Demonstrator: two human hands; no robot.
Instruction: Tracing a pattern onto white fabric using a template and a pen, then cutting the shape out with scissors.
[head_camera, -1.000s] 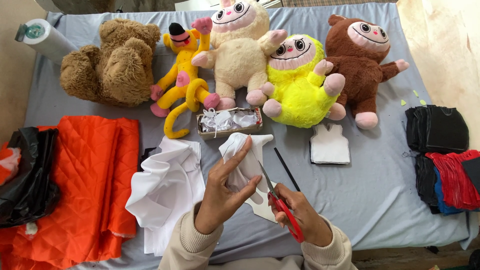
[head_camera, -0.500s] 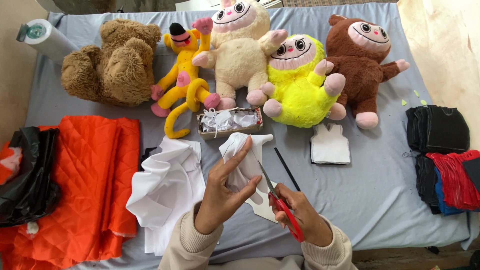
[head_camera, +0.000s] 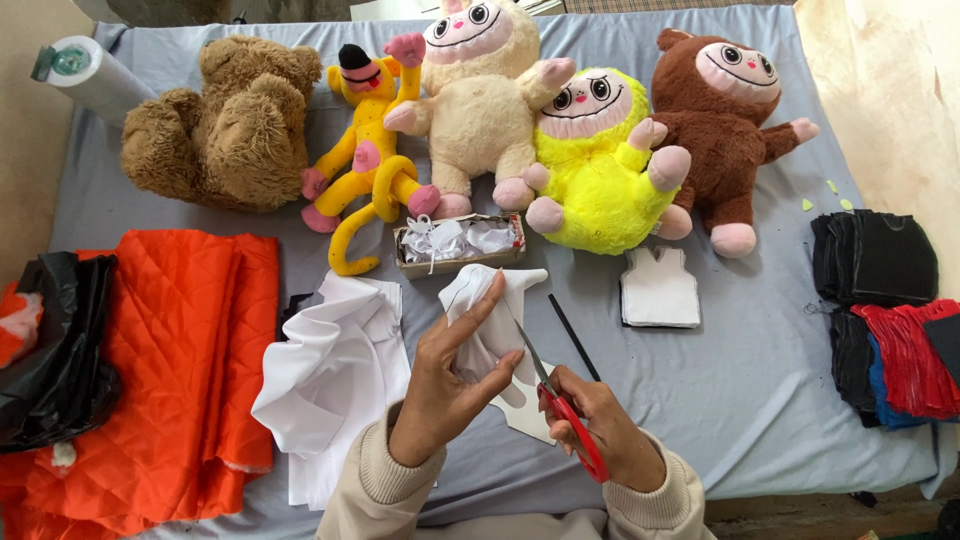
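The bench (head_camera: 760, 400), covered in a grey-blue sheet, is carrying everything, with the work area kept at the near edge where the person is reaching. Folded orange quilted fabric (head_camera: 190, 360) is lying on the left beside a black plastic bag (head_camera: 55, 350), pushed aside yet within reach. Along the far side a row of plush toys is sitting — a brown teddy bear (head_camera: 225, 125), a yellow long-limbed monkey toy (head_camera: 365, 170), a cream plush (head_camera: 480, 100), a bright yellow plush (head_camera: 600, 170) and a dark brown plush (head_camera: 725, 115) — lined up facing the person. A loose white cloth pile (head_camera: 335, 385) is lying just left of the hands. Stacks of cut black, red and blue fabric pieces (head_camera: 885, 310) are sitting on the right. A white roll (head_camera: 85, 75) is at the far left corner. A small cardboard tray (head_camera: 458, 242) of white scraps is sitting just ahead of the hands, and a white cut-out shape (head_camera: 660, 290) is lying to its right.

The left hand (head_camera: 450, 385) is gripping a white fabric piece (head_camera: 485, 310), lifting it off the bench so the blades can get at its edge. The right hand (head_camera: 600, 425) is closed through the red-handled scissors (head_camera: 560, 400), blades pointing up into the fabric — probably partly open, hard to tell. A thin black stick (head_camera: 572, 335) is lying just beside them.
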